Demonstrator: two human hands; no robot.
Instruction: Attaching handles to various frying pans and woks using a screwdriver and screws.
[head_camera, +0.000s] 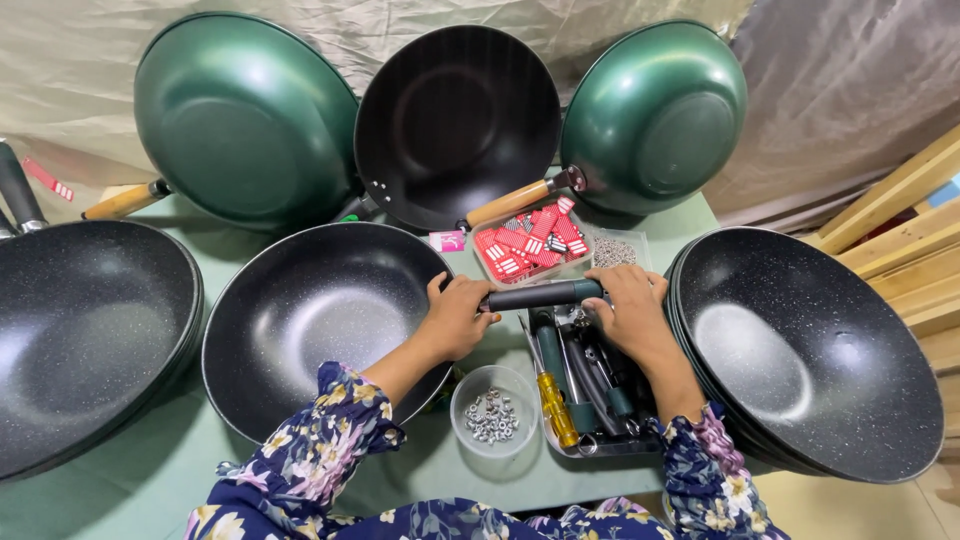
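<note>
A speckled black pan (310, 320) lies in front of me on the green table. A dark cylindrical handle (545, 294) is held level against its right rim. My left hand (458, 318) grips the pan's rim where the handle meets it. My right hand (628, 310) holds the handle's outer end. Below my hands, a metal tray (592, 447) holds more dark handles and a yellow-handled screwdriver (555, 405). A small clear bowl (492, 412) of silver nuts sits beside the tray.
Stacks of speckled black pans stand at the left (85, 335) and right (810, 350). Two green pans (245, 120) (655, 115) and a black pan (455, 120) lean against the back sheet. A clear box of red packets (530, 242) and a small screw container (615, 252) sit behind my hands. Wooden planks (905, 225) stand at the right.
</note>
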